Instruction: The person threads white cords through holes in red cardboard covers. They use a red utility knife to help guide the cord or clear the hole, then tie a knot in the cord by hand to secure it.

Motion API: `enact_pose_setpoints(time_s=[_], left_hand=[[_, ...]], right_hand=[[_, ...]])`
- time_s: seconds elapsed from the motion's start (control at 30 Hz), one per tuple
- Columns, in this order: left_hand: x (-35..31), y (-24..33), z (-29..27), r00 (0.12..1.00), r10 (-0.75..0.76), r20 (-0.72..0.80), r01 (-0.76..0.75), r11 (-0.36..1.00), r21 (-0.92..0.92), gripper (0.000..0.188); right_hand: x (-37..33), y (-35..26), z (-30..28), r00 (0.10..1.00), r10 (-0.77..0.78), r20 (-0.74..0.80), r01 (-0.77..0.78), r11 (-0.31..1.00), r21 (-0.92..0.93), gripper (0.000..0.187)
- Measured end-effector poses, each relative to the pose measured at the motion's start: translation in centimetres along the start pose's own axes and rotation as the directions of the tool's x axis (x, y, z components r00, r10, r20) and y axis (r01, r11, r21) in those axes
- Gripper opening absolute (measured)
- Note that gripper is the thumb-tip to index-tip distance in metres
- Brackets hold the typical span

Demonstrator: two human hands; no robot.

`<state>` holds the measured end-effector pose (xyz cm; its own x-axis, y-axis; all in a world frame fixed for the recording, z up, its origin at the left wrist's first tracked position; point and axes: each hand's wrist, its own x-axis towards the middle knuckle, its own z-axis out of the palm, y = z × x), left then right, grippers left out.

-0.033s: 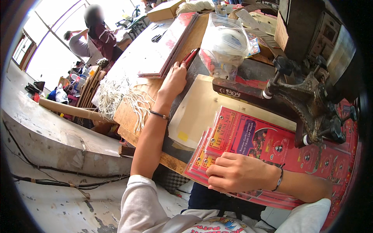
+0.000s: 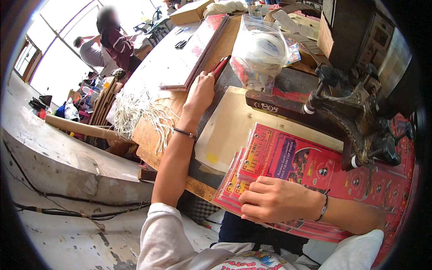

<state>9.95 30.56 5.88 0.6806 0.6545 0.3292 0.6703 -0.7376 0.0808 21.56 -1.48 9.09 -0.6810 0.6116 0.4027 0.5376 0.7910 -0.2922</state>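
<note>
My left hand (image 2: 201, 92) reaches forward with curled fingers, beside the near end of a stack of flat boards (image 2: 182, 86). Its fingertips are close to a narrow red object (image 2: 219, 67) lying along the stack; what they hold, if anything, is hidden. My right hand (image 2: 274, 201) rests, fingers bent under, on a stack of red printed sheets (image 2: 310, 158) in clear covers. Metal eyelets show at the sheets' left corners. Beyond these sheets lies a pale flat board (image 2: 220, 135), partly beneath them.
A black metal machine (image 2: 360, 112) with knobs stands over the sheets at right, its dark bar (image 2: 279, 105) jutting left. A clear plastic bag (image 2: 261, 54) sits beyond. White cords (image 2: 135, 112) hang at the table's left edge; scissors (image 2: 181, 43) lie on the boards. Two people work far left.
</note>
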Motion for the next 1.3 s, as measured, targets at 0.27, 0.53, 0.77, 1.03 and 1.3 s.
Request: enact_pose_setpoints(time_s=[0.27,0.53,0.77,1.03,1.3], left_hand=[[0.1,0.0,-0.7,0.991,-0.026,-0.13,0.011,0.993,-0.115,0.038],[0.6,0.7,-1.7,0.992,-0.042,-0.12,0.007,0.961,-0.277,0.043],[0.6,0.6,-1.7,0.989,-0.016,-0.15,-0.029,0.956,-0.291,0.036],[0.8,1.3,-3.1,0.912,-0.194,-0.36,0.014,0.894,-0.448,0.031],[0.7,0.2,-2.0,0.974,-0.144,-0.176,0.076,0.936,-0.343,0.03]], right_hand=[[0.1,0.0,-0.2,1.0,-0.016,-0.025,0.016,0.999,-0.031,0.019],[-0.2,0.1,0.3,0.998,-0.013,-0.066,0.012,1.0,-0.024,0.019],[-0.2,0.0,0.3,0.998,-0.027,-0.056,0.026,0.999,-0.03,0.019],[-0.4,0.2,0.6,0.998,-0.034,-0.059,0.031,0.999,-0.041,0.018],[0.2,0.2,-0.5,0.918,0.231,-0.322,-0.208,0.973,0.105,0.016]])
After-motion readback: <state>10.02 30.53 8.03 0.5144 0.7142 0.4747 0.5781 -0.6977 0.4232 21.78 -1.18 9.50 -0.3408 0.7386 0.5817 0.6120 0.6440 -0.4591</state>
